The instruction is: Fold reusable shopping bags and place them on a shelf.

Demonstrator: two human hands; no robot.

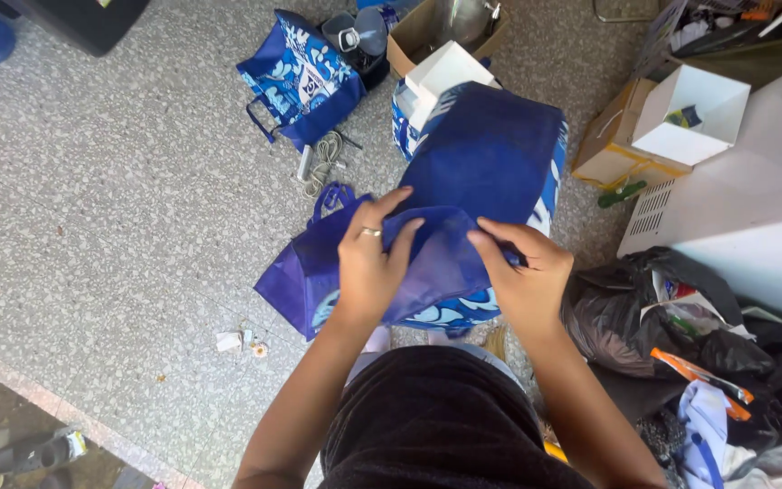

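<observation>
Both hands (368,263) (522,272) gripping blue fabric bag (486,163) between them

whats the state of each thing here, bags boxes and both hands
left hand: closed on the blue fabric bag's edge
right hand: pinching the same bag's edge
blue fabric bag: held up, partly folded
patterned blue bag: lying on the floor, slumped
white box: open, tipped on its side
black plastic bag: open, crumpled
cable: coiled loosely on the floor
</observation>
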